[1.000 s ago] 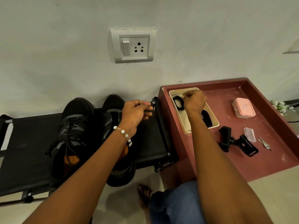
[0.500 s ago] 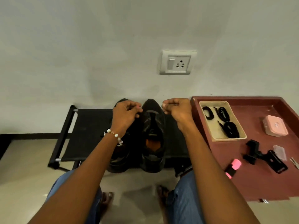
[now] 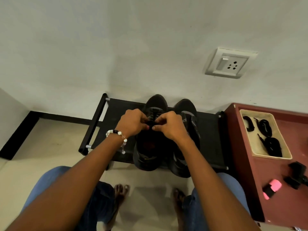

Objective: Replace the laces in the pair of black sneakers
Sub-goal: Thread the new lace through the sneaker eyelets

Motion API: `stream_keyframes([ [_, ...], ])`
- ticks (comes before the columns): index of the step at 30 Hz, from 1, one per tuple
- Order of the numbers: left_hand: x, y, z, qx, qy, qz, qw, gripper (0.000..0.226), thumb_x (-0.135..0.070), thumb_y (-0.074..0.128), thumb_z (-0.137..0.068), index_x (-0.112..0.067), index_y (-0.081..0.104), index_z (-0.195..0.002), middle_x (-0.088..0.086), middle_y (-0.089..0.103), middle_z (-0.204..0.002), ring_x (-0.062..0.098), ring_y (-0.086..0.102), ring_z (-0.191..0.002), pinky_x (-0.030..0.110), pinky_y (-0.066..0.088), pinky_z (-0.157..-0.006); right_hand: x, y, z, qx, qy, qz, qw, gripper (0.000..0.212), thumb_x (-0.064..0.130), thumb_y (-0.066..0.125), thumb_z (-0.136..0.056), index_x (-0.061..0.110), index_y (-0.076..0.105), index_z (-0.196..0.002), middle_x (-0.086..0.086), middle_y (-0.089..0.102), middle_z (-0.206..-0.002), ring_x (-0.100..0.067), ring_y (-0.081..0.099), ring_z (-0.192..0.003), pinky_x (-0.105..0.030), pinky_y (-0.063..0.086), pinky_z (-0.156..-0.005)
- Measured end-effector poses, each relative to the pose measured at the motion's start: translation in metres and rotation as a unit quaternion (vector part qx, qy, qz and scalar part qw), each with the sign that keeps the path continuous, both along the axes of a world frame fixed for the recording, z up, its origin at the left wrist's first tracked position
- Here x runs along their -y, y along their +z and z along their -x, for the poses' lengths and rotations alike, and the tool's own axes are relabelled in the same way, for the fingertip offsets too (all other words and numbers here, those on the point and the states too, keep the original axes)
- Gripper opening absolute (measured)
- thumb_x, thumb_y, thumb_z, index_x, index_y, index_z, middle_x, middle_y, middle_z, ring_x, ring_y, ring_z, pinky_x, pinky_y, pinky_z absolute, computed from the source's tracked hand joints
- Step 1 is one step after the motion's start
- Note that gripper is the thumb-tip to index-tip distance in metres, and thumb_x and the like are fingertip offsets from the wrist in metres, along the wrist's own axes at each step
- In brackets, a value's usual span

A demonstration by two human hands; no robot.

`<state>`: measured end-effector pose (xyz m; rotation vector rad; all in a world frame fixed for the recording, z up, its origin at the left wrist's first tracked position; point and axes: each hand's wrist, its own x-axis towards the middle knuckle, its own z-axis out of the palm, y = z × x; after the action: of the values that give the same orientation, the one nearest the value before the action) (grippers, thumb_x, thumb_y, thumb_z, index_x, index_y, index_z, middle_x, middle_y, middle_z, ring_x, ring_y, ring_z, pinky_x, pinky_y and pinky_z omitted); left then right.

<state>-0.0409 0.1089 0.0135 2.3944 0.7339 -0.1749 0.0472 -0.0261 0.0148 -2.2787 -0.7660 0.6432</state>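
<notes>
Where the curled fingertips of both hands meet: lace area of the left black sneaker [image 3: 150,147], both pinching there; what they pinch cannot be told. Left hand [image 3: 132,122], beaded bracelet [image 3: 116,133] at wrist. Right hand [image 3: 171,126]. Second sneaker [image 3: 186,130] just beside, both on a black rack [image 3: 116,110]. Spare black laces [image 3: 265,127] lie in a beige tray [image 3: 256,150] on a maroon table [image 3: 273,180], well apart.

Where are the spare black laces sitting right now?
In the head view the black laces lie coiled in a beige tray on the maroon table, at the right, beside the black rack that holds the sneakers.
</notes>
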Motion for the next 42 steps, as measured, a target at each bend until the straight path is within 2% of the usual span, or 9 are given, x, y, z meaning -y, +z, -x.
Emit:
stream_keyframes([
  [9,-0.014,0.002,-0.014,0.008,-0.018,-0.03,0.999,0.012,-0.027,0.079,-0.077,-0.025,0.075,-0.088,-0.002,0.07,-0.092,0.019,0.066,-0.09,0.038,0.055,-0.085,-0.008,-0.002,-0.004,0.035,-0.023,0.027,0.999,0.026,0.016,0.087,-0.069,0.009,0.076,-0.091,-0.008,0.073,-0.089,-0.021,0.069,-0.086,-0.038,0.057,-0.086],
  [19,-0.032,0.005,-0.031,-0.023,-0.047,0.003,0.999,0.011,-0.014,0.068,-0.087,-0.005,0.073,-0.083,0.002,0.071,-0.08,0.013,0.063,-0.073,0.033,0.053,-0.083,0.001,0.018,-0.023,-0.151,-0.073,-0.082,0.982,0.012,0.006,0.067,-0.088,0.012,0.072,-0.078,-0.003,0.071,-0.079,-0.015,0.066,-0.084,-0.042,0.055,-0.092],
  [24,-0.042,0.004,-0.029,-0.031,-0.028,0.008,0.999,0.011,-0.01,0.065,-0.089,-0.007,0.072,-0.081,0.007,0.073,-0.08,0.009,0.061,-0.061,0.032,0.054,-0.082,0.016,0.033,-0.042,-0.448,-0.199,-0.43,0.758,0.015,0.005,0.048,-0.096,0.011,0.058,-0.086,-0.013,0.07,-0.088,-0.029,0.07,-0.084,-0.046,0.057,-0.085],
  [28,-0.047,0.0,-0.03,-0.036,0.011,-0.012,0.999,0.012,-0.016,0.066,-0.088,-0.009,0.07,-0.08,0.007,0.073,-0.08,0.018,0.066,-0.066,0.036,0.055,-0.079,0.025,0.032,-0.057,-0.456,-0.246,-0.605,0.604,0.017,0.012,0.047,-0.095,0.018,0.051,-0.08,0.001,0.045,-0.061,-0.011,0.039,-0.049,-0.023,0.042,-0.05],
  [30,-0.049,-0.002,-0.03,-0.026,0.058,-0.032,0.997,0.013,-0.02,0.068,-0.085,-0.008,0.068,-0.083,0.012,0.07,-0.087,0.03,0.069,-0.077,0.042,0.057,-0.08,0.027,0.032,-0.062,-0.399,-0.269,-0.595,0.644,0.018,0.011,0.049,-0.096,0.017,0.052,-0.079,0.001,0.044,-0.058,-0.01,0.035,-0.046,-0.021,0.035,-0.045],
  [33,-0.05,-0.002,-0.033,0.014,0.138,-0.055,0.989,0.016,-0.021,0.064,-0.084,-0.007,0.065,-0.09,0.016,0.065,-0.095,0.037,0.066,-0.083,0.043,0.056,-0.075,0.019,0.024,-0.058,-0.168,-0.239,-0.368,0.883,0.012,0.005,0.058,-0.094,0.013,0.065,-0.088,0.0,0.063,-0.071,-0.012,0.054,-0.057,-0.029,0.05,-0.059],
  [35,-0.048,0.002,-0.034,0.053,0.198,-0.061,0.977,0.019,-0.022,0.061,-0.086,-0.006,0.065,-0.095,0.016,0.063,-0.099,0.036,0.064,-0.085,0.037,0.052,-0.069,0.011,0.01,-0.05,0.042,-0.129,-0.131,0.982,0.017,0.015,0.067,-0.09,0.015,0.068,-0.107,0.0,0.068,-0.096,-0.014,0.063,-0.087,-0.033,0.053,-0.085],
  [38,-0.049,0.012,-0.035,0.123,0.299,-0.057,0.944,0.022,-0.022,0.053,-0.088,-0.004,0.064,-0.095,0.017,0.063,-0.102,0.039,0.061,-0.092,0.034,0.043,-0.065,0.003,0.006,-0.039,0.18,0.011,-0.002,0.984,0.035,0.027,0.072,-0.087,0.017,0.065,-0.12,-0.003,0.066,-0.115,-0.022,0.059,-0.109,-0.043,0.048,-0.098],
  [42,-0.058,0.018,-0.028,0.131,0.366,-0.064,0.919,0.028,-0.02,0.052,-0.089,-0.005,0.062,-0.112,0.017,0.059,-0.117,0.038,0.057,-0.106,0.034,0.042,-0.072,0.002,0.015,-0.028,0.026,0.12,0.004,0.992,0.035,0.031,0.078,-0.08,0.016,0.068,-0.11,0.003,0.069,-0.093,-0.006,0.063,-0.083,-0.018,0.051,-0.079],
])
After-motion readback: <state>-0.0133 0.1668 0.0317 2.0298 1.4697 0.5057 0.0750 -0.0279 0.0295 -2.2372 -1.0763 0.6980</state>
